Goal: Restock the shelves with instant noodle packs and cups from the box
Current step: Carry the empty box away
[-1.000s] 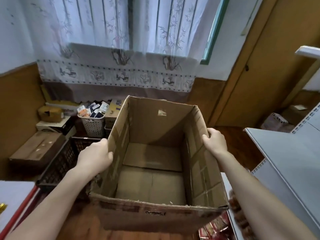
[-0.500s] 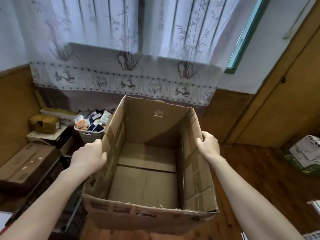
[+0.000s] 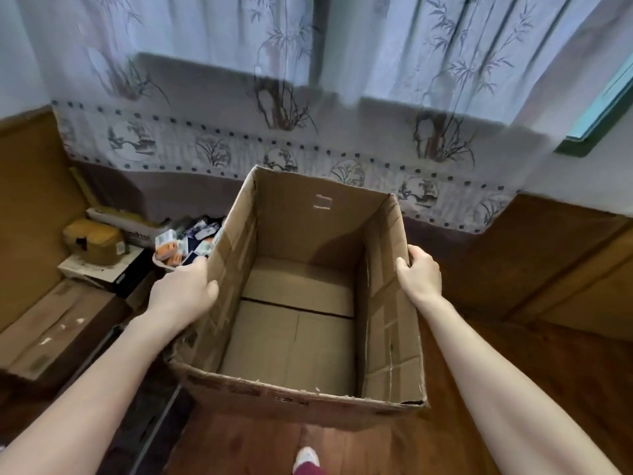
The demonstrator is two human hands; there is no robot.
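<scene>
**Empty box held by both side walls**

The cardboard box [image 3: 318, 228] fills the middle of the frame, open at the top, with nothing lying on its bottom flaps. It is held up between the two hands, over the wooden floor [image 3: 513, 371].

The left hand [image 3: 183, 293] clamps the rim of the left wall. Its thumb hooks over the edge onto the inner face, while the fingers go down the outer face and are hidden behind the hand. The right hand [image 3: 419, 272] clamps the rim of the right wall the same way, with the thumb tip on the inner face and the fingers curled down the outside. Neither hand holds anything else.

At mid-left of the frame, just beside the box, a basket [image 3: 185, 245] of small packs stands among stacked cartons [image 3: 92, 238]. A patterned curtain [image 3: 308, 80] spans the top of the frame. A foot [image 3: 306, 457] shows at bottom centre.

Compared with a second ago, both hands grip the same spots on the walls and the box is just as empty. The grey shelf that stood at the right edge has left the view. So has the white carton seen on the floor at the right half a second ago. The curtain now takes up more of the frame, and the foot is new.
</scene>
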